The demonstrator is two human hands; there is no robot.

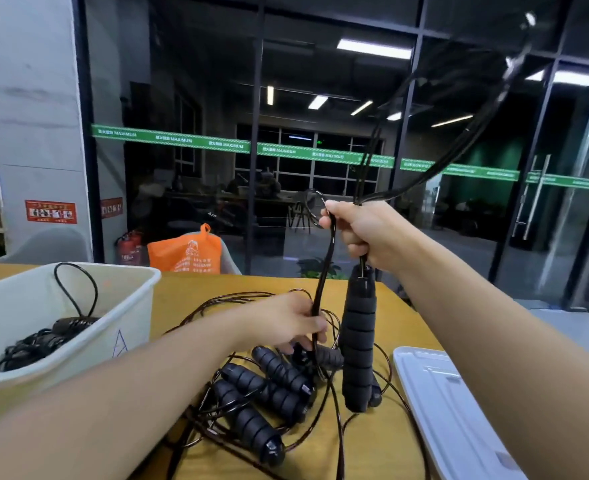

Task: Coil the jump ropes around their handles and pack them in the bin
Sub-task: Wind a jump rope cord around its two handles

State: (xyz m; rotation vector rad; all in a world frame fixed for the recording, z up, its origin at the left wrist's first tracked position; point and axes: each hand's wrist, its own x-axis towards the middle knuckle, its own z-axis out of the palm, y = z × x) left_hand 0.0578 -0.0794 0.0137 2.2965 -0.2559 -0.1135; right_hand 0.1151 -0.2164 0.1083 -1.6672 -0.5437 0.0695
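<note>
While both hands are busy w/ one rope, stock on view reads as follows, big to small.

Table point(372, 445): yellow-tan top, carries all items below.

Bin point(137, 306): pale plastic tub, left side of table. Holds at least one rope already bundled, one loop sticking up above the rim. Exact count can't be told.

Lid point(459, 410): white, flat, right side of table, prob. the bin's.

Loose jump ropes point(262, 403): pile at table centre, between bin and lid. Approx. four ribbed foam handles lying side by side, thin dark cords tangled around and under them. Not yet coiled.

Jump rope in hand point(359, 344): its foam handles hang upright below the right fist, lower ends near the table; cord arcs up and away to upper right.

Right hand point(366, 233): fist closed on the cord just above the handle tops.

Left hand point(286, 323): fingers pinched on a cord strand running down from the right hand.

Handling notes (est.): handles light, soft foam, grippy; best hold is mid-handle. Cord thin, springy, likely slick, holds loops and snags neighbours. Keep tension while winding, pin the tail end or the coil prob. springs open.
</note>
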